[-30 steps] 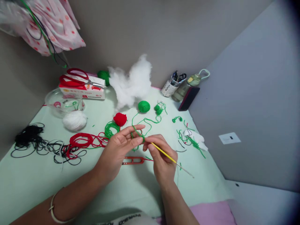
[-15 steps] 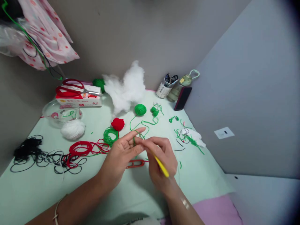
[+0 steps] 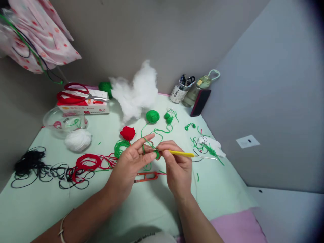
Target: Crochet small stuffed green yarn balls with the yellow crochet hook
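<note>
My right hand (image 3: 178,168) is closed on a crochet hook (image 3: 181,153) with a yellow handle and metal ends. The hook lies nearly level, one tip pointing at my left hand (image 3: 133,160). Thumb and fingers of my left hand pinch a small piece of green crochet work (image 3: 157,154), and green yarn loops around its raised finger. That strand seems to lead to the green yarn ball (image 3: 152,116) behind the hands. The hook's near tip is at the crochet work; whether it sits inside a stitch I cannot tell.
Red yarn ball (image 3: 128,133), white yarn ball (image 3: 78,140) and tangled black yarn (image 3: 30,162) lie left. White stuffing (image 3: 136,91) stands behind; scissors (image 3: 76,94) rest on a box (image 3: 93,108). Right are a phone (image 3: 200,103), bottle (image 3: 192,96) and yarn scraps (image 3: 207,148). Orange-red tool (image 3: 146,177) lies below the hands.
The hook has swung from pointing down toward me to nearly level, as my right hand turned. The green crochet work now shows between the hands. The view has shifted slightly.
</note>
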### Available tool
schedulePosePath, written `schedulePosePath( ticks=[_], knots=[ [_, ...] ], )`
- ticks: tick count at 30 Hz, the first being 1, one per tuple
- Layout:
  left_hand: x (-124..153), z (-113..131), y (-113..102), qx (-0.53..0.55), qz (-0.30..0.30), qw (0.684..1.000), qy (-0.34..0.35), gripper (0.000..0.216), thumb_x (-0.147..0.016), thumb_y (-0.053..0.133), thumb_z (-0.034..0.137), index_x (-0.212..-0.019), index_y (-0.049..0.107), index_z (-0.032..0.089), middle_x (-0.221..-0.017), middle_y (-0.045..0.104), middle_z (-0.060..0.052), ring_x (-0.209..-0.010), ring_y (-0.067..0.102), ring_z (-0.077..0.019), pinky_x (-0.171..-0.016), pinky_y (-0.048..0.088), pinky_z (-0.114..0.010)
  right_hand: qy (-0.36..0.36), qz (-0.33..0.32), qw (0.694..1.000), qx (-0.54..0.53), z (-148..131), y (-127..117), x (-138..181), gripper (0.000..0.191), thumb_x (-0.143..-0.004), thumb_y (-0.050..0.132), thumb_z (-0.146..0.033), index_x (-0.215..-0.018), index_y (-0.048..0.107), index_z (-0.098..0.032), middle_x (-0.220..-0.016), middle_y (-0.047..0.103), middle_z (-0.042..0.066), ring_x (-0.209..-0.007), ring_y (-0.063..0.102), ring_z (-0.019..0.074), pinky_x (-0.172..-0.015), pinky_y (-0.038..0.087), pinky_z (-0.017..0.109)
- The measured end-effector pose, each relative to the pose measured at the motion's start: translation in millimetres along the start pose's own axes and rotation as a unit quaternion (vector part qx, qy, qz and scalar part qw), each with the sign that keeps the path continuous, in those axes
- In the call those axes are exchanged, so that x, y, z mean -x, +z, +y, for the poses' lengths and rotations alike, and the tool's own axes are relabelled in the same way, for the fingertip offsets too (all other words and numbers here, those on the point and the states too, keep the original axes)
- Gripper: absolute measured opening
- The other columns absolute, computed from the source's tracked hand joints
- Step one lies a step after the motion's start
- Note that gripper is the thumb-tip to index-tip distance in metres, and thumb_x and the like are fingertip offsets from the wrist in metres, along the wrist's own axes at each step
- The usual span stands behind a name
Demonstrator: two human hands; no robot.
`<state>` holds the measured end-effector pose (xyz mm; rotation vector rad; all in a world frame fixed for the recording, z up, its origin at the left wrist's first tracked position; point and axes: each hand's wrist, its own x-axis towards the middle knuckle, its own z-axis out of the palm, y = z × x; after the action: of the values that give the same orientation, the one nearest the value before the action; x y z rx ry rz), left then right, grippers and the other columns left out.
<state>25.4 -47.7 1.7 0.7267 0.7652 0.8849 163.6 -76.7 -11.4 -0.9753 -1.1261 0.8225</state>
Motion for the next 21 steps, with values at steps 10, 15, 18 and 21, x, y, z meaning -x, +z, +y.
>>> schedulePosePath(
  ticks=[10,15,18,21],
  knots=[
    [-6.4,-1.9,-4.6,-0.024,0.028,0.999,0.017,0.055,-0.083,0.080,0.030,-0.135,0.064,0.027,-0.087,0.064,0.001,-0.083,0.060,-0.0126,-0.079,0.048,-0.024,0.018,0.006,1.000,-0.008,6.2,0.9,-1.1,0.016,-0.096,0.065,-0.024,-0.099,0.080,-0.027,-0.090,0.068,0.003,-0.079,0.061,0.0141,-0.068,0.049,0.029],
    [-5.0,-0.9,-6.9,-0.080,0.062,0.994,0.043,0.057,-0.080,0.082,0.026,-0.134,0.064,0.027,-0.088,0.061,0.002,-0.079,0.057,-0.0106,-0.077,0.048,-0.022,0.113,-0.015,0.986,-0.122,4.4,-0.2,-6.3,0.018,-0.096,0.063,-0.033,-0.088,0.074,-0.021,-0.075,0.062,0.001,-0.064,0.057,0.0122,-0.059,0.048,0.027],
    [-5.2,-0.9,-8.2,-0.082,0.067,0.993,0.042,0.056,-0.080,0.082,0.026,-0.133,0.066,0.027,-0.087,0.061,0.003,-0.077,0.055,-0.0100,-0.073,0.047,-0.022,0.102,-0.011,0.989,-0.102,4.7,1.3,-6.7,0.021,-0.095,0.064,-0.034,-0.083,0.071,-0.019,-0.076,0.062,0.002,-0.066,0.058,0.0128,-0.062,0.049,0.028],
    [-5.5,0.1,-9.5,-0.075,0.063,0.994,0.040,0.056,-0.080,0.082,0.027,-0.133,0.065,0.026,-0.085,0.062,0.003,-0.075,0.056,-0.0108,-0.070,0.046,-0.022,0.076,0.008,0.996,-0.048,6.4,3.5,-2.7,0.013,-0.096,0.063,-0.029,-0.094,0.073,-0.021,-0.083,0.065,0.002,-0.070,0.061,0.0134,-0.067,0.052,0.030]
  ],
)
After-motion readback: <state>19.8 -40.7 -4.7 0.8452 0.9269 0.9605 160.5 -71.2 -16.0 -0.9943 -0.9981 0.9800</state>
